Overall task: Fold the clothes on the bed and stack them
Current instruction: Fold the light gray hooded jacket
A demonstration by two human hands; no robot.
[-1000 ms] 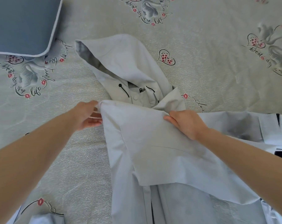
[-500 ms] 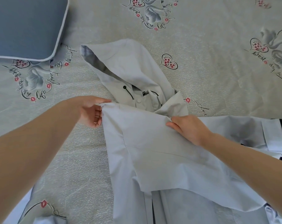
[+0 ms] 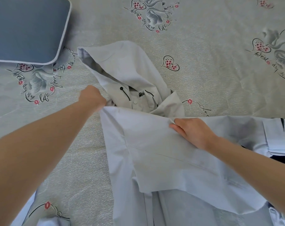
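A pale grey hooded jacket (image 3: 154,152) lies on the bed, its hood (image 3: 125,66) pointing away from me. A sleeve is folded across the body. My left hand (image 3: 92,99) sits at the jacket's left shoulder corner with its fingers curled down into the fabric edge. My right hand (image 3: 190,132) rests on the folded cloth near the collar, thumb and fingers pinching a small ridge of fabric.
The bedsheet (image 3: 203,46) is beige with heart and swan prints. A blue cushion (image 3: 26,28) with white piping lies at the far left. Dark cloth (image 3: 283,160) shows under the jacket at the right edge. More pale cloth (image 3: 45,221) lies at the bottom left.
My left hand has moved up and forward to the shoulder corner and turned knuckles-up. The right hand stays on the fold.
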